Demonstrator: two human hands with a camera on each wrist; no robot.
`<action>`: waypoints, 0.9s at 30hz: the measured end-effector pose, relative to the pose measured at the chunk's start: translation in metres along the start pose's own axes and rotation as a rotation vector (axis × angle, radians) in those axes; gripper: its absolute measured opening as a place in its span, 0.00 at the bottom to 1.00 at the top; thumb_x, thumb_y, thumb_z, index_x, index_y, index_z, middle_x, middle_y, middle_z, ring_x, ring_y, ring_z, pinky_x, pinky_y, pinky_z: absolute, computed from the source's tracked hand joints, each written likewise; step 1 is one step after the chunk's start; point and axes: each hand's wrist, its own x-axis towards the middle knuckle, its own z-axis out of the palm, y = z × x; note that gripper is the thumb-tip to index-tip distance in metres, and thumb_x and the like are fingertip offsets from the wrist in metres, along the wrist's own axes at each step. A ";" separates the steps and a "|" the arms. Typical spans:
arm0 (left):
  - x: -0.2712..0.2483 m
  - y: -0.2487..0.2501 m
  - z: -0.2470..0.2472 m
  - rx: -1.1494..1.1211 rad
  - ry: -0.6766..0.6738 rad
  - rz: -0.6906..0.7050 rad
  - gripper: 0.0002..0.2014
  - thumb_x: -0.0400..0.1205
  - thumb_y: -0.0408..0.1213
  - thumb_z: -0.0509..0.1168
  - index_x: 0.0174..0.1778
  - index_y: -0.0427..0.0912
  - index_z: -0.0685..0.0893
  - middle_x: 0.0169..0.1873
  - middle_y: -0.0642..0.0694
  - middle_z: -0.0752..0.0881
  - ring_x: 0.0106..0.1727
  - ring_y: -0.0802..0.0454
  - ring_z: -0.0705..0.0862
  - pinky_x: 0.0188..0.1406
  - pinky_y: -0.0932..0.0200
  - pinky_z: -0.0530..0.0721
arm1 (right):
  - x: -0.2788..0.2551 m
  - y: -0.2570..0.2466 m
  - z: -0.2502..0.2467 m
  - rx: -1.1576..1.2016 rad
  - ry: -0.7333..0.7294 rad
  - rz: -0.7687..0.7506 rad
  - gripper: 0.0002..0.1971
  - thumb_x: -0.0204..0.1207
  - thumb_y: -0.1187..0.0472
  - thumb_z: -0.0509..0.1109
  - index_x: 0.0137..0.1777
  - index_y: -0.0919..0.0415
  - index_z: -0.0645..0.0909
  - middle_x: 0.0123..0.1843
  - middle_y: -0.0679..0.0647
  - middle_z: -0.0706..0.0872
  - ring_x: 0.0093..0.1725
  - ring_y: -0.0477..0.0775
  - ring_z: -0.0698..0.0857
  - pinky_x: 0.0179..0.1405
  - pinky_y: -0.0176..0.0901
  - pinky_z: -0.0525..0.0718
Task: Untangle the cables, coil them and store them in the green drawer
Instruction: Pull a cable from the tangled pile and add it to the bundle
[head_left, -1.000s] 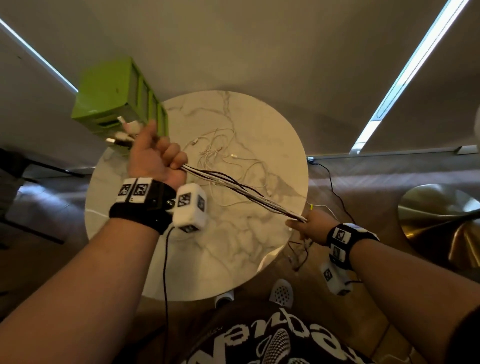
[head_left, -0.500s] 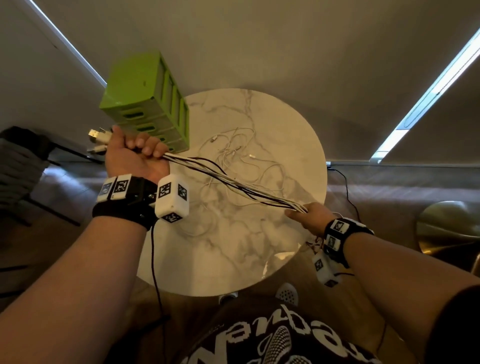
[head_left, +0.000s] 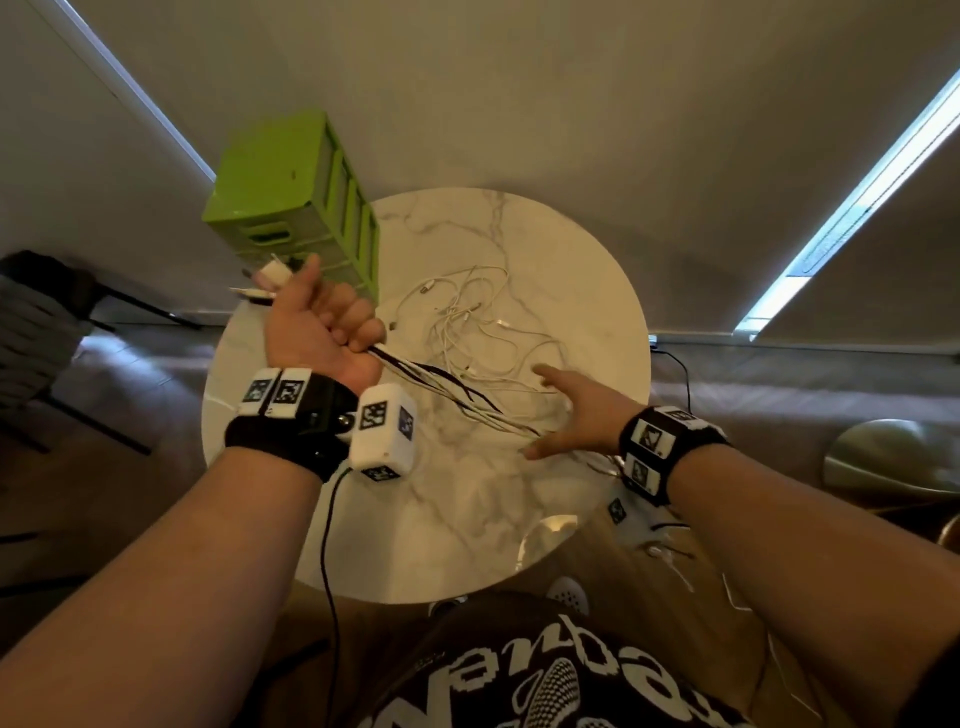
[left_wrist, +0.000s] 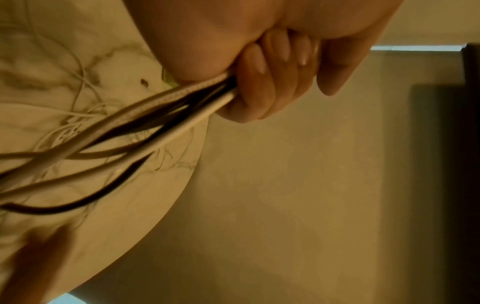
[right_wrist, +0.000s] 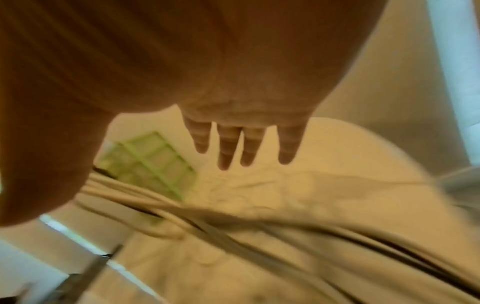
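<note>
My left hand (head_left: 322, 322) grips a bundle of black and white cables (head_left: 447, 387) in a fist above the table's left side. Their plug ends (head_left: 270, 275) stick out past the thumb. In the left wrist view the fingers (left_wrist: 262, 82) curl round the cable bundle (left_wrist: 155, 115). The bundle runs down to the right and sags under my right hand (head_left: 569, 410), which hovers open with spread fingers (right_wrist: 246, 144) and holds nothing. A loose tangle of thin white cables (head_left: 467, 322) lies on the round marble table (head_left: 467, 519). The green drawer unit (head_left: 296, 192) stands at the table's far left edge.
Cable ends hang off the table's near right edge toward the floor (head_left: 670, 556). A dark chair (head_left: 41, 322) stands to the left, a brass stool (head_left: 893, 462) to the right. A black cord (head_left: 680, 364) runs along the floor behind the table.
My right hand has let go of the cable bundle and opened, moving up over the table. The bundle has gone slack. My left hand still grips its end.
</note>
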 end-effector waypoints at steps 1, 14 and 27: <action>-0.003 -0.009 0.005 0.012 -0.025 -0.036 0.25 0.86 0.47 0.63 0.23 0.50 0.62 0.19 0.54 0.58 0.19 0.56 0.52 0.17 0.62 0.50 | 0.000 -0.022 -0.002 0.066 0.036 -0.109 0.60 0.57 0.32 0.86 0.87 0.41 0.59 0.84 0.44 0.70 0.81 0.47 0.71 0.80 0.46 0.70; -0.013 -0.021 0.005 -0.104 -0.148 -0.080 0.25 0.88 0.50 0.57 0.24 0.49 0.63 0.19 0.53 0.60 0.19 0.55 0.55 0.20 0.60 0.53 | 0.002 -0.003 0.038 -0.062 -0.032 0.185 0.26 0.84 0.35 0.62 0.39 0.57 0.84 0.40 0.57 0.88 0.41 0.59 0.86 0.48 0.51 0.83; -0.013 -0.030 -0.008 0.503 -0.107 -0.037 0.21 0.88 0.34 0.60 0.27 0.44 0.66 0.18 0.49 0.62 0.16 0.53 0.60 0.20 0.60 0.58 | 0.024 -0.103 -0.009 0.422 0.050 -0.283 0.37 0.73 0.43 0.80 0.79 0.38 0.69 0.73 0.41 0.81 0.76 0.37 0.76 0.77 0.49 0.74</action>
